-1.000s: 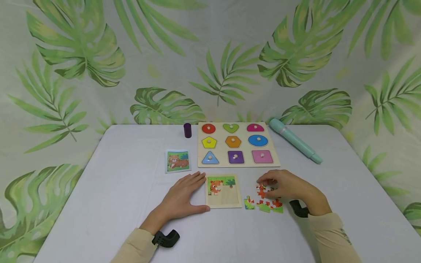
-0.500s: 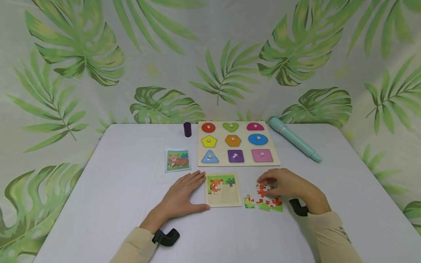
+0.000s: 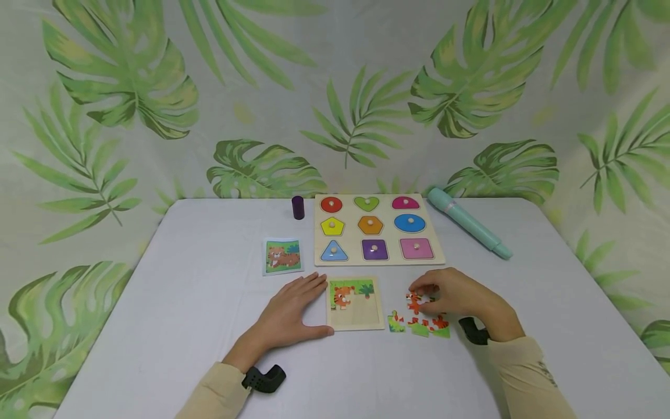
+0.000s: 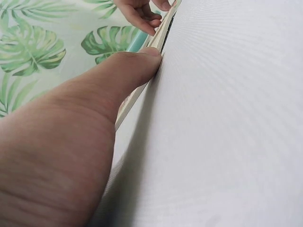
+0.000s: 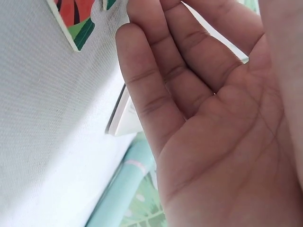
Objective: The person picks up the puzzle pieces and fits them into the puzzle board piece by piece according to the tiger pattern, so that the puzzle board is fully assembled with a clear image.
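Note:
My left hand [image 3: 293,308] lies with its fingers extended at the left side of a square wooden puzzle tray [image 3: 356,327]. Its thumb touches the tray's lower left corner, and the fingertips meet the upper left edge. Joined pieces with a tiger's head [image 3: 342,297] and a green plant fill the tray's top part. To the right, my right hand [image 3: 458,294] bends over loose pieces and pinches a tiger puzzle piece [image 3: 413,302] between thumb and fingers. The right wrist view cuts off these fingertips. Several loose puzzle pieces [image 3: 420,329] lie just below that hand, some partly covered.
Behind the tray lies a wooden shape board [image 3: 379,262] with coloured knobbed shapes. A tiger picture card [image 3: 283,256] is left of it, with a dark purple cylinder [image 3: 298,208] farther back. A mint-green pen-like stick [image 3: 471,224] lies at the back right.
The tiger piece at my right fingertips has shifted very slightly left. My left hand and the tray have stayed in place.

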A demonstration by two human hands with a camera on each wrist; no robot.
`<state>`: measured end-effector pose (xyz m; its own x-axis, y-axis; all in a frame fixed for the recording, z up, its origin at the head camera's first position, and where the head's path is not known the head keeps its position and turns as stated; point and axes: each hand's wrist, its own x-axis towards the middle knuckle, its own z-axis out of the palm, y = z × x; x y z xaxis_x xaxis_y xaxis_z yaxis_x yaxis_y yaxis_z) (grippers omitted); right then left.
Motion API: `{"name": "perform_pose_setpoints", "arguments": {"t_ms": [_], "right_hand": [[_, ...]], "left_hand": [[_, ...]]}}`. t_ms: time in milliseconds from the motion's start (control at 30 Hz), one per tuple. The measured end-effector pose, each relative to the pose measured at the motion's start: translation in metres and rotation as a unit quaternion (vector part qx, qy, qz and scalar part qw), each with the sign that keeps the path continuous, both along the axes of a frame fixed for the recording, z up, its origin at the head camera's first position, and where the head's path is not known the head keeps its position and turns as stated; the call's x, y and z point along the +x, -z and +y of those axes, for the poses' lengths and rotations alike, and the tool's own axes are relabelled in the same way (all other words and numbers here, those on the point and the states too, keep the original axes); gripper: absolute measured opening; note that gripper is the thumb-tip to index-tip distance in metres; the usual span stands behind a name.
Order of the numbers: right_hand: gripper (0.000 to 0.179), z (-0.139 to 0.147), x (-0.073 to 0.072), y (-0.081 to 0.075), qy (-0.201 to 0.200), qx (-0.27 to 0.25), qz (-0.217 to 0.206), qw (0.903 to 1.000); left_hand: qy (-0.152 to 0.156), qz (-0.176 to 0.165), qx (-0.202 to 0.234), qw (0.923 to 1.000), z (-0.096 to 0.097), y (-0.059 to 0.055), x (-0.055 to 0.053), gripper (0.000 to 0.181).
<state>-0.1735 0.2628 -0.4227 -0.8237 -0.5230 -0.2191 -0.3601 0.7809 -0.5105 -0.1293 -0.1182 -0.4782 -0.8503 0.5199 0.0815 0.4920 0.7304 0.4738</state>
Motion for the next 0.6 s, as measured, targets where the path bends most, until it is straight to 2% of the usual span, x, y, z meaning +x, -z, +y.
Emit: {"name": "perform_pose_setpoints", "arguments": {"t_ms": [300,600], "right_hand": [[0.033,0.0008,0.0003,0.0022,-0.001,-0.004,0.004,1.0],[0.032,0.0015,0.0012,0.0026,-0.005,0.001,0.027,0.9996]], "left_hand": [[-0.001,0.001,-0.005,1.0,0.0,0.0029,0.0004,0.098],[-0.003,-0.001,-0.007,1.0,0.0001,0.0032,0.0012,0.098]]}}
